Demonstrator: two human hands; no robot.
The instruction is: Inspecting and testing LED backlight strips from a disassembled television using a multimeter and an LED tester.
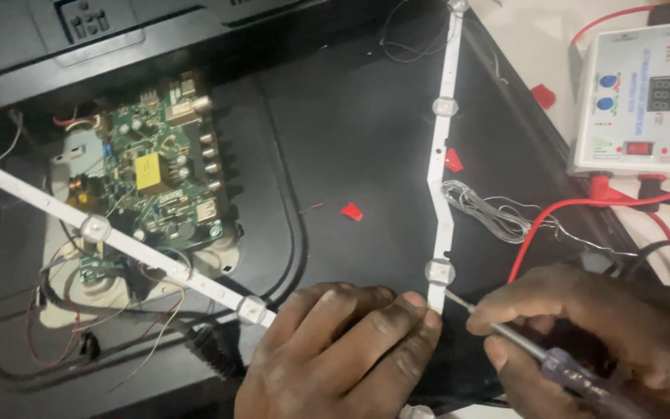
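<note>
The white light strip (442,194) lies on the black back panel (350,140) of a flat screen, its long axis running from far to near with a slight bend halfway along. Its near end is pressed down by the fingertips of the left hand (335,349), which lies flat and holds nothing. A screwdriver (540,355) with a purple handle is gripped in the closed right hand (606,334), its tip touching the strip just beside the nearest lens. A second strip (110,233) crosses the green circuit board (160,174) at the left. At the far right a white tester box (637,101) stands on a pale tabletop (529,39), with a red switch, blue knobs and a dark display. Red and black leads (583,206) run from it.
</note>
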